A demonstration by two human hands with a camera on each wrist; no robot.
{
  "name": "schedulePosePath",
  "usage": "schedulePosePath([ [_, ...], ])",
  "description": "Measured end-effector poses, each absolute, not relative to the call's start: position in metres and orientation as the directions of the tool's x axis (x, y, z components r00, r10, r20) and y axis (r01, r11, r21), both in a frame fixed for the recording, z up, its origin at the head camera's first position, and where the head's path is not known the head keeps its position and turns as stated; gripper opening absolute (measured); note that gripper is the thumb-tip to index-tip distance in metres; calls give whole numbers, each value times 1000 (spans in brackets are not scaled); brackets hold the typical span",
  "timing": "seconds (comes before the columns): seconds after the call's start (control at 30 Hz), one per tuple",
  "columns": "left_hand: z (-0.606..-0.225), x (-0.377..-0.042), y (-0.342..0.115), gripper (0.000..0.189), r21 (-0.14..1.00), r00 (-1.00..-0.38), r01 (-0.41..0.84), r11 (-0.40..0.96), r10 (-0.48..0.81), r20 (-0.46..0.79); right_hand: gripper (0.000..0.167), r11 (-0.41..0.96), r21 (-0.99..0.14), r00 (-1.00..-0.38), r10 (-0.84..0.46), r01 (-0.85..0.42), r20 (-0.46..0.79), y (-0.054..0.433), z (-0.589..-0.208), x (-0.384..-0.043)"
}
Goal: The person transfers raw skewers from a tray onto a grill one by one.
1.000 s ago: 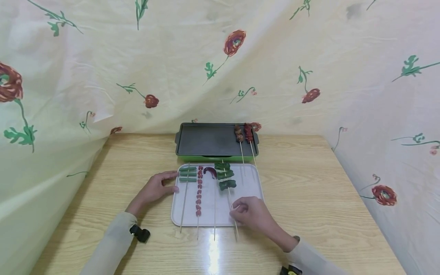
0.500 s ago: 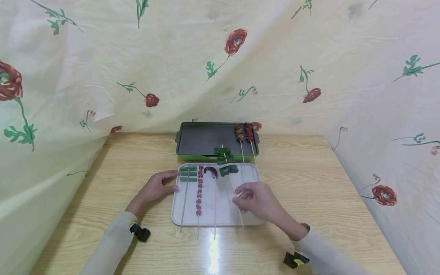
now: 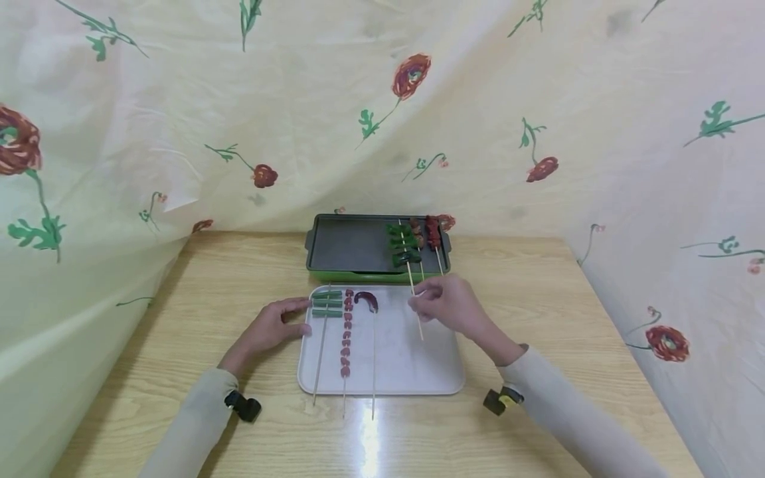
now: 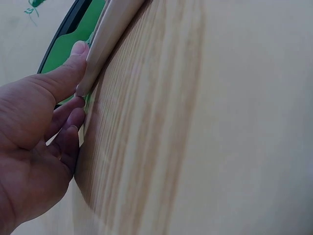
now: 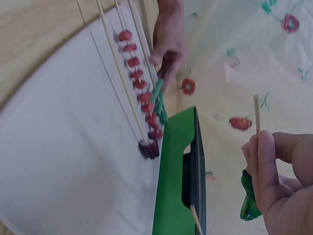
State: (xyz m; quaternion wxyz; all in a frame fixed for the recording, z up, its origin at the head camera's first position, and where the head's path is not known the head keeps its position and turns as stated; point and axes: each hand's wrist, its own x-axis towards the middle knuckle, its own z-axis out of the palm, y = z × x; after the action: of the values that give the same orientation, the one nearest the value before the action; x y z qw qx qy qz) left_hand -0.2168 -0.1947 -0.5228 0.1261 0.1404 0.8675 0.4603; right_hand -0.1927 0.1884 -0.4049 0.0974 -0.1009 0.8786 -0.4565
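My right hand point(image 3: 443, 302) pinches the bare stick of a green pepper skewer point(image 3: 406, 245). Its pepper pieces overlap the right part of the black griddle pan point(image 3: 352, 242) in the head view, left of two meat skewers. In the right wrist view, the stick's end rises above the thumb and fingers point(image 5: 266, 166). My left hand point(image 3: 275, 326) holds the left edge of the white tray point(image 3: 418, 372), with the thumb point(image 4: 73, 61) at its rim. On the tray lie a green vegetable skewer point(image 3: 327, 304), a red-piece skewer point(image 3: 346, 332) and a dark curved piece point(image 3: 366, 300) on a stick.
A brown meat skewer point(image 3: 415, 229) and a redder meat skewer point(image 3: 433, 234) lie on the pan's right end, sticks over its front edge. The pan's green base point(image 3: 335, 275) stands right behind the tray. A floral cloth point(image 3: 299, 99) hangs behind the wooden table point(image 3: 526, 285).
My right hand has lifted the green pepper skewer off the tray and carried it forward and slightly right, over the pan. My left hand stays at the tray's edge.
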Motion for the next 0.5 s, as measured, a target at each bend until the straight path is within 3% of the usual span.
schedulePosePath([
  [0.5, -522, -216, -194, 64, 823, -932, 133, 552, 352, -86, 22, 548, -836, -972, -216, -45, -90, 179, -413, -249],
])
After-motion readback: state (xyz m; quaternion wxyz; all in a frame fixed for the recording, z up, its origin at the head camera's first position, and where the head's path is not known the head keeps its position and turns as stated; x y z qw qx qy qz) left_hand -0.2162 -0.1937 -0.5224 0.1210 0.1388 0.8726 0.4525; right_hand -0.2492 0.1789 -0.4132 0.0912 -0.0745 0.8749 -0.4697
